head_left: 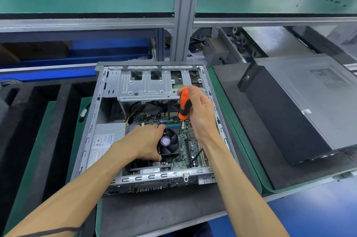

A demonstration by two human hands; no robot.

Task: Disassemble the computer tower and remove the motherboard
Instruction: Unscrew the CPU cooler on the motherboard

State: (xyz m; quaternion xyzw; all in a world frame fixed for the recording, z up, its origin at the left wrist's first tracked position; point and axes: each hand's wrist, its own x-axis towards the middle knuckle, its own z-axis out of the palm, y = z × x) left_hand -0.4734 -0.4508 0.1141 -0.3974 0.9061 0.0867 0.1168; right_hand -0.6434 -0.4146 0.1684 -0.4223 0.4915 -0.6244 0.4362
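hands: right (201,115) gripping screwdriver (185,106), left (148,141) clasping cooler fan (169,144); closed tower (301,105) alongside

Dark foam-topped bench (154,215) bearing an open computer tower (92,120) and a closed tower (301,105) alongside.

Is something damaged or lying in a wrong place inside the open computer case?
Nothing stands out. The motherboard sits flat in the case, and its cooler fan looks whole.
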